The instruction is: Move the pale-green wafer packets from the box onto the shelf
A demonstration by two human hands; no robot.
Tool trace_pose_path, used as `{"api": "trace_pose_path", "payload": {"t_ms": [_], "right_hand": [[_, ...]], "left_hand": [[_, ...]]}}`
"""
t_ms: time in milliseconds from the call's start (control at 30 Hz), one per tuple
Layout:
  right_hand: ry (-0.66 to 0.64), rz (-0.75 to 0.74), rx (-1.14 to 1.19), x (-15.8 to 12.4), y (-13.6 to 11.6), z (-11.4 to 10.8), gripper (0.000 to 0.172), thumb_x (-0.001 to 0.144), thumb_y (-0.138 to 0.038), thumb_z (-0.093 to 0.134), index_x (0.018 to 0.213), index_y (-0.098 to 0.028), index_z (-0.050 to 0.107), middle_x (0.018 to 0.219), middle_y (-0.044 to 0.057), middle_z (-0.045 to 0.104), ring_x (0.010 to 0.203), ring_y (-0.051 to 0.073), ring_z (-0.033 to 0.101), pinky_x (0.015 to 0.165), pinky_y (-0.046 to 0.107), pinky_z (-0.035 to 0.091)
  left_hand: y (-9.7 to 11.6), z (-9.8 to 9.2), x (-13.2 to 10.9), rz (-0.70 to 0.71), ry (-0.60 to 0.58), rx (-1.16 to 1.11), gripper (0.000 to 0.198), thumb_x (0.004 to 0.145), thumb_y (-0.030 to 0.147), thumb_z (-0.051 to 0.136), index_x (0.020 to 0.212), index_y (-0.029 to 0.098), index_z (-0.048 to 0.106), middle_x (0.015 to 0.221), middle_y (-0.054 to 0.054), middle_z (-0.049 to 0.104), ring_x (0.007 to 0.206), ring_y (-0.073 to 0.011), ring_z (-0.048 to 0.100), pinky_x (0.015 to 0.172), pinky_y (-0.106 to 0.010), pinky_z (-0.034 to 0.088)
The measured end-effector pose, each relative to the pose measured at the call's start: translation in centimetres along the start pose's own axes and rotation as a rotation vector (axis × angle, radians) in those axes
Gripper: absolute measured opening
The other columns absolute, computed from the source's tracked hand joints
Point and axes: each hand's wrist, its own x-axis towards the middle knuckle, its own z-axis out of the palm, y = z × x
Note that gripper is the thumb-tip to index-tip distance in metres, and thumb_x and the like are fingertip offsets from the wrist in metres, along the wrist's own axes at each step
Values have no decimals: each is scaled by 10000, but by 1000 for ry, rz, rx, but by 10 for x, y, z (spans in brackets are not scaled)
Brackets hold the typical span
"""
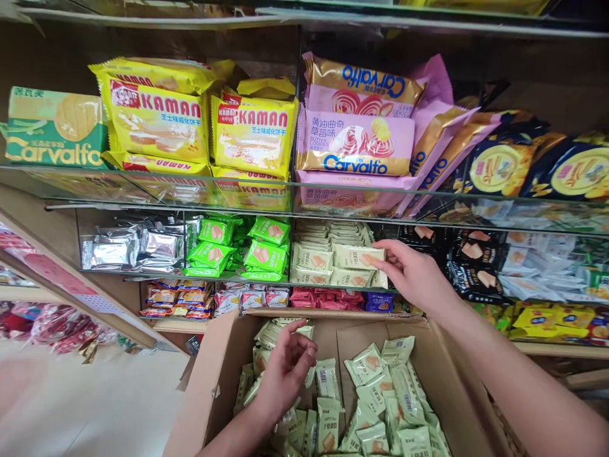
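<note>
Now our hands are split between box and shelf.
Our right hand (413, 276) has its grip pinched on a cream packet (358, 256) at the stack on the glass shelf (157, 278), at twelve o'clock from the cardboard box (214, 374). Our left hand (285, 374), inside the box, has its grip closed round pale green packets (280, 331).
</note>
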Motion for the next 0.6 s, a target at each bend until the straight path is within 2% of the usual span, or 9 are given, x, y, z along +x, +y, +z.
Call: {"api": "trace_pose_path", "payload": {"t_ms": [133,233,367,500,600], "right_hand": [[30,-98,-182,13,3,16,220,800,-203,455,983,-161,571,913,78,590,762,176,569,686,281,436],[-9,-104,-340,14,7,23,226,824,-207,416,911,-155,619,963,94,564,827,185,542,697,274,422],[-68,-90,-555,19,7,22,244,839,-226,398,868,-204,639,946,69,573,848,201,486,622,269,379],[-150,-121,-675,25,-2,15,240,828,-174,407,749,-206,632,844,54,591,771,191,452,561,262,314],[-218,-133,-711,26,-6,11,242,813,-135,419,681,-189,614,777,60,586,741,186,440,557,261,293]], "left_hand": [[-6,1,-3,15,-31,50,385,803,269,514,1140,225,331,788,-5,514,681,-115,483,620,-245,409],[-8,1,-4,23,-55,109,385,814,257,493,1153,220,313,793,-10,510,682,-117,479,618,-245,401],[-9,2,-4,24,-85,174,357,824,241,463,1147,216,313,803,-12,513,680,-117,488,627,-248,398],[-11,2,-5,11,-108,242,301,816,227,455,1103,201,367,782,-6,516,655,-114,490,615,-237,404],[-13,0,-7,-22,-193,420,240,810,219,439,1048,183,443,776,-20,551,656,-126,507,595,-229,410]]}}
